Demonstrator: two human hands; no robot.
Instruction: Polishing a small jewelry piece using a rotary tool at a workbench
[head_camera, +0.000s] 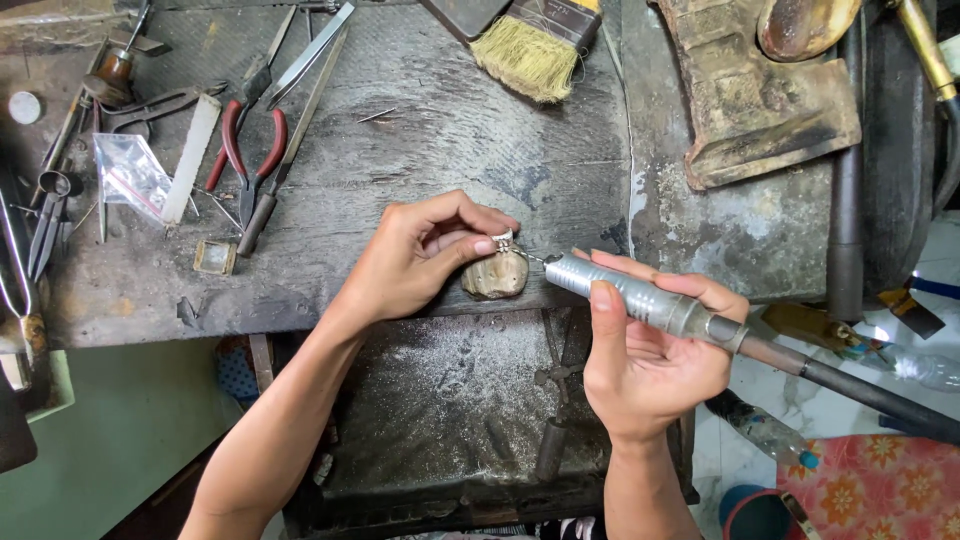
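The left hand (415, 260) pinches a small silver ring (503, 237) between thumb and fingertips, pressing it on a worn wooden peg (495, 275) at the front edge of the bench (450, 140). The right hand (650, 365) is closed around a metal handpiece (625, 292), its thin bit touching the ring; a dark hose (870, 392) runs off to the right. The bench is dark, scarred wood dusted with pale filings. On it lie red pliers (250, 150), tweezers (310, 50), a small plastic bag (130, 175), a white stick (192, 158) and a brush (535, 45). Below the hands hangs a dusty tray (450, 400). To the right, pale floor tiles (770, 385) and a floral cloth (880, 485) show.
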